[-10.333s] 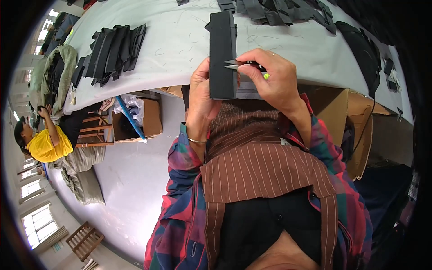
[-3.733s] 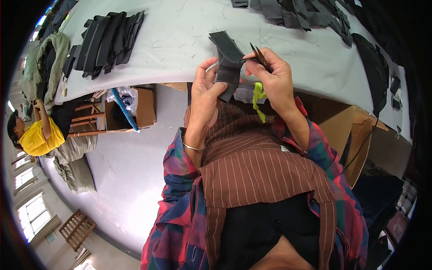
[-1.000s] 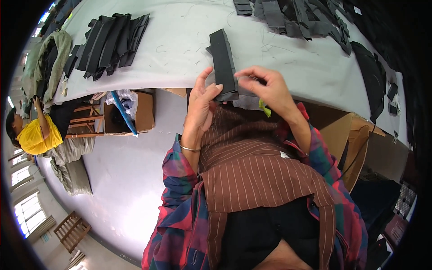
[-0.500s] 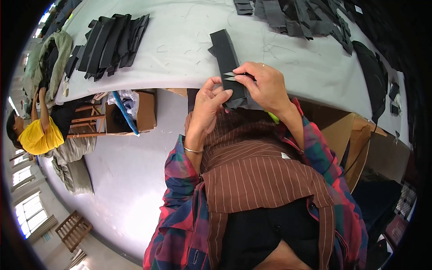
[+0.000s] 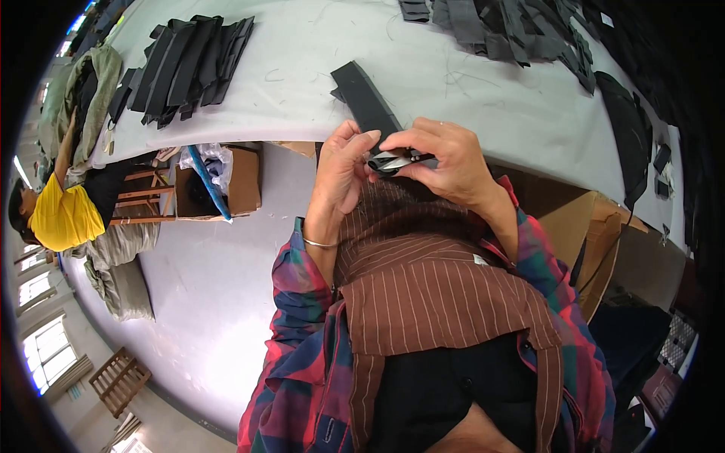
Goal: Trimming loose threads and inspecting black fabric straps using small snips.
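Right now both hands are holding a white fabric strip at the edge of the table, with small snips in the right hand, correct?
Not quite: the fabric strip is black, not white, as the head view shows. Both the left hand and right hand hold it at the table edge, snips in the right.

Both hands raised close together, left hand [image 5: 343,170] fingers pinched, right hand [image 5: 445,162] curled closed.

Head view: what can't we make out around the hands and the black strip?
- Small clippers: blades covered by right hand; open or closed unclear.
- Black fabric strip: near end hidden behind left hand and the right.
- Dark pieces at the far table edge: cut off by the frame top.
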{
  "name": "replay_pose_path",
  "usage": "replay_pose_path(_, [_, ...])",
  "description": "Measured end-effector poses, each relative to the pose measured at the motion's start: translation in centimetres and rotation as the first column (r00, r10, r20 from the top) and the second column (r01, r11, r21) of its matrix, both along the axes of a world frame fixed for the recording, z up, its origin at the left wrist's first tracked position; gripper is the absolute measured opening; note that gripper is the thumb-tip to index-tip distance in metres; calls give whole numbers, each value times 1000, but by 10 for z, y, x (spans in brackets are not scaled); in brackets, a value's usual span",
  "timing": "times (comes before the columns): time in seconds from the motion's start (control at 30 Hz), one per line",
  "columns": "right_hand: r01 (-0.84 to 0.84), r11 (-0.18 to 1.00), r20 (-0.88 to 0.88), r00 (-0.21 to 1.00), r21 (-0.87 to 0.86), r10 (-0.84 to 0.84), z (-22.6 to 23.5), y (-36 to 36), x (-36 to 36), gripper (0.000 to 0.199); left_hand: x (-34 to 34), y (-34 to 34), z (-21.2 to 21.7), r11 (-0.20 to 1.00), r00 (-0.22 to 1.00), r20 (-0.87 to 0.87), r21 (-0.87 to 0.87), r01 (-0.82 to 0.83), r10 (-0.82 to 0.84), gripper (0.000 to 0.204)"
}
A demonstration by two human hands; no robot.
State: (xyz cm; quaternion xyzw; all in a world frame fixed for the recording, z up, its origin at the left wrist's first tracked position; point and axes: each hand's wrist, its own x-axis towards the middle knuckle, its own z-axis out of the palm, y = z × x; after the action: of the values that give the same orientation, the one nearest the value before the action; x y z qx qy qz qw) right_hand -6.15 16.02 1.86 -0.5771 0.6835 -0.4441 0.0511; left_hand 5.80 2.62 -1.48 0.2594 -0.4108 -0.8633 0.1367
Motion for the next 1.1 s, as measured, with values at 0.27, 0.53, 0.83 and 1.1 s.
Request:
replay_pose_path(0.27, [-151,986,-244,961,-72,130,-2,18,12,18,-1,6,-2,991,996,-65,-117,-71,64,14])
replay_pose_path(0.53, [33,996,799,595,79,-83,-19,-6,0,5,-4,16,0,987,986,-155,-136,-83,62,15])
replay_pose_path(0.83, [56,998,701,710,38,-67,-20,-11,-2,14,-2,21,7,989,994,-99,-137,-64,50,20])
replay_pose_path(1.1, [37,996,5,999,79,-38,7,16,-25,30,2,7,4,988,995,-49,-124,-91,85,21])
